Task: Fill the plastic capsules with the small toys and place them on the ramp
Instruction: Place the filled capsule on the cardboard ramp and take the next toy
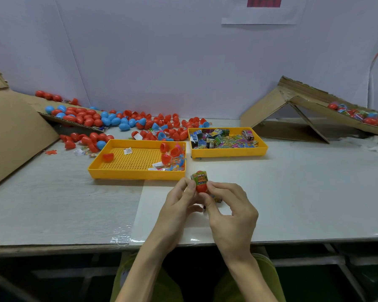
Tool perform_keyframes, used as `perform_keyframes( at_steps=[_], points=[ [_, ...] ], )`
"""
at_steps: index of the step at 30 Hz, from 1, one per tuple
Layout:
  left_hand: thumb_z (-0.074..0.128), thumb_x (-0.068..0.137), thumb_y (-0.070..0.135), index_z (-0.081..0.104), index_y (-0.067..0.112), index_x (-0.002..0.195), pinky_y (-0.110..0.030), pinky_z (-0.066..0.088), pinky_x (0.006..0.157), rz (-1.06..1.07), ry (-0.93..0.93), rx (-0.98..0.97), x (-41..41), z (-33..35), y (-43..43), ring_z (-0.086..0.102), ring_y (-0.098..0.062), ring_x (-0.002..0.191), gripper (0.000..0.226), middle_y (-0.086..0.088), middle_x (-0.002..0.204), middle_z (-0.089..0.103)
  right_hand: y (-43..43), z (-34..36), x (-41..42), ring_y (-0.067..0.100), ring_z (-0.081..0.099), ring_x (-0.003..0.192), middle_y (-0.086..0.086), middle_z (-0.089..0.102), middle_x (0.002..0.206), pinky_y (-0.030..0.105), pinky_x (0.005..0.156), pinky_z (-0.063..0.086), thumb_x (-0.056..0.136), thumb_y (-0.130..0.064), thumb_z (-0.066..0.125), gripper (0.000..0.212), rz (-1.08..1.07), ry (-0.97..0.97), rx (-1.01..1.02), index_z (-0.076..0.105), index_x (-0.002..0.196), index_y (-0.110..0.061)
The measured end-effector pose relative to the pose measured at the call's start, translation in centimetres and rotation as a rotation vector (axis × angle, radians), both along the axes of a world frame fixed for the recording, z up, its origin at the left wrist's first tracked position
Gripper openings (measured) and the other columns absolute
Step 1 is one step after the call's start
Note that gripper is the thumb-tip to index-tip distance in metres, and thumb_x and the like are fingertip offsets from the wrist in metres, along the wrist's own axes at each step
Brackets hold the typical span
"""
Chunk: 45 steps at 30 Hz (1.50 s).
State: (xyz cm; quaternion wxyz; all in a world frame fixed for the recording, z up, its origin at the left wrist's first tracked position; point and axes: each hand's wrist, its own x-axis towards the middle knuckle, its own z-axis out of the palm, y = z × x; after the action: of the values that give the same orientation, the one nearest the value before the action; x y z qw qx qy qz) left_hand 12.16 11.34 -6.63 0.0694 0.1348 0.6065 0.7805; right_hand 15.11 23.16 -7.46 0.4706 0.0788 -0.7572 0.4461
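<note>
A red plastic capsule (pixel 201 186) with a green printed label sleeve (pixel 199 178) around its top is held upright between both hands over the table's middle front. My left hand (pixel 179 203) pinches its left side, my right hand (pixel 229 205) pinches its right side. Small toys and red capsule halves (pixel 172 159) lie in the right end of the left yellow tray (pixel 138 174). The right yellow tray (pixel 227 152) holds many printed label sleeves (pixel 223 139). The cardboard ramp (pixel 314 105) at far right carries several labelled capsules (pixel 358 116).
A heap of red and blue capsules (pixel 92 118) covers the back left, partly on a cardboard chute (pixel 15 127). A few toys and paper slips (pixel 79 151) lie loose left of the trays. The table's front edge (pixel 74 247) is near me.
</note>
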Motion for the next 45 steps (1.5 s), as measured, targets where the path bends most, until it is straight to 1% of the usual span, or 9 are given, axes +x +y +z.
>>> perform_keyframes(
  at_steps=[7, 13, 18, 23, 32, 35, 38, 41, 45],
  points=[
    [0.050, 0.096, 0.051, 0.062, 0.010, 0.117, -0.026, 0.057, 0.076, 0.012, 0.013, 0.006, 0.0, 0.0, -0.1, 0.071, -0.022, 0.103, 0.047, -0.011, 0.108, 0.075, 0.1, 0.4, 0.0, 0.011, 0.065, 0.101, -0.004, 0.069, 0.106, 0.018, 0.089, 0.052, 0.078, -0.012, 0.081, 0.035, 0.079, -0.070, -0.028, 0.074, 0.113, -0.013],
    [0.053, 0.095, 0.051, 0.068, 0.020, 0.096, -0.020, 0.052, 0.068, 0.020, 0.008, -0.011, 0.3, 0.4, 0.0, 0.067, -0.011, 0.084, 0.034, -0.002, 0.087, 0.070, 0.3, 0.4, -0.1, 0.009, 0.067, 0.097, -0.008, 0.070, 0.100, 0.012, 0.086, 0.051, 0.077, -0.016, 0.079, 0.033, 0.118, -0.065, -0.080, 0.075, 0.110, -0.014],
    [0.050, 0.095, 0.048, 0.062, 0.008, 0.102, -0.020, 0.052, 0.068, 0.016, 0.025, -0.016, 0.3, 0.4, 0.0, 0.068, -0.012, 0.084, 0.042, -0.003, 0.088, 0.071, 0.4, 0.0, -0.2, 0.007, 0.067, 0.092, -0.007, 0.071, 0.096, 0.013, 0.082, 0.052, 0.077, -0.015, 0.078, 0.034, 0.116, -0.019, -0.097, 0.073, 0.111, -0.014],
    [0.049, 0.096, 0.051, 0.063, 0.008, 0.105, -0.023, 0.054, 0.072, 0.009, 0.035, -0.066, 0.4, 0.4, 0.0, 0.070, -0.016, 0.091, 0.045, -0.005, 0.094, 0.075, 0.5, 0.1, -0.2, 0.005, 0.068, 0.090, -0.012, 0.071, 0.096, 0.012, 0.079, 0.052, 0.080, -0.020, 0.075, 0.029, 0.139, -0.005, -0.143, 0.073, 0.109, -0.017],
    [0.049, 0.096, 0.038, 0.065, 0.014, 0.112, -0.021, 0.051, 0.069, -0.008, 0.017, 0.059, 0.4, 0.7, 0.1, 0.071, -0.023, 0.104, 0.034, -0.012, 0.107, 0.075, 0.7, 0.7, -0.1, 0.005, 0.066, 0.099, -0.013, 0.069, 0.103, 0.014, 0.085, 0.051, 0.079, -0.017, 0.080, 0.023, 0.159, -0.074, -0.113, 0.074, 0.101, -0.019],
    [0.053, 0.091, 0.034, 0.073, 0.021, 0.103, -0.029, 0.049, 0.073, 0.087, 0.002, 0.119, 0.3, 0.5, 0.0, 0.069, -0.023, 0.097, 0.027, -0.009, 0.103, 0.074, 0.5, 0.7, -0.1, 0.006, 0.067, 0.093, -0.014, 0.070, 0.097, 0.012, 0.080, 0.050, 0.082, -0.016, 0.080, 0.018, 0.212, -0.123, -0.100, 0.074, 0.098, -0.019],
    [0.058, 0.087, 0.029, 0.076, 0.025, 0.100, -0.026, 0.051, 0.070, 0.128, -0.004, 0.188, 0.2, 0.5, -0.2, 0.067, -0.017, 0.086, 0.022, -0.007, 0.099, 0.072, 0.3, 0.9, 0.0, 0.005, 0.068, 0.089, -0.016, 0.071, 0.095, 0.009, 0.076, 0.048, 0.086, -0.026, 0.075, 0.017, 0.249, -0.151, -0.156, 0.071, 0.103, -0.025],
    [0.062, 0.086, 0.023, 0.074, 0.023, 0.106, -0.024, 0.053, 0.069, 0.120, 0.033, 0.186, 0.3, 0.6, -0.1, 0.067, -0.018, 0.081, 0.024, -0.006, 0.098, 0.073, 0.3, 1.3, 0.1, 0.010, 0.068, 0.092, -0.019, 0.068, 0.106, 0.014, 0.077, 0.053, 0.091, -0.043, 0.064, 0.029, 0.274, -0.198, -0.217, 0.063, 0.119, -0.039],
    [0.067, 0.087, 0.023, 0.072, 0.030, 0.115, -0.027, 0.056, 0.079, 0.122, 0.119, 0.057, 0.5, 0.4, -0.2, 0.070, -0.021, 0.099, 0.029, -0.007, 0.108, 0.074, 0.6, 1.7, 0.1, 0.013, 0.071, 0.095, -0.015, 0.071, 0.106, 0.028, 0.078, 0.060, 0.088, -0.051, 0.062, 0.028, 0.344, -0.248, -0.324, 0.066, 0.114, -0.041]
  ],
)
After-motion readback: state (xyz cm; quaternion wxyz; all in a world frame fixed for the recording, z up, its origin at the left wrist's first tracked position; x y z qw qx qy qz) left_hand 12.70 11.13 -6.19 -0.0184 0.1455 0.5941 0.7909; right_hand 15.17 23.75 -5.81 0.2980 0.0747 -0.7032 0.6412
